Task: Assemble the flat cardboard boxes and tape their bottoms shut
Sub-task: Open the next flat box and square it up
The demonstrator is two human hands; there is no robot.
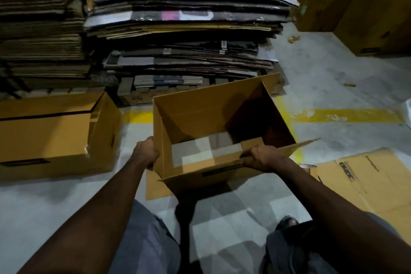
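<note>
Open cardboard box [213, 118]: held above the concrete floor [333, 78], directly in front of the person, its open end tilted toward the camera. The box is squared up into a rectangular tube; pale floor shows through its far end, where a lower flap hangs partly across the opening.

Left hand [145, 151]: closed around the box's near left corner edge, fingers wrapped to the outside of the wall. Right hand [264, 158]: clenched over the near top edge at the right, next to a side flap [295, 145] that sticks out to the right. Both hands have firm hold of the box.

Markings: a dark rectangular printed strip runs along the near outer wall below the right hand; its text is blurred and unreadable. A flat box [364, 178] lies on the floor to the right, printed with a black label block and a line of script, neither legible.

Surroundings: an assembled box [51, 135] of the same tan corrugated board rests on the floor to the left, well apart from the held one, with a dark seam line across its top. Behind stands a tall stack of flattened cartons [184, 29], grey and brown, edges ragged, some carrying small white labels too small to read. A yellow painted line [347, 115] crosses the floor, worn in patches.
</note>
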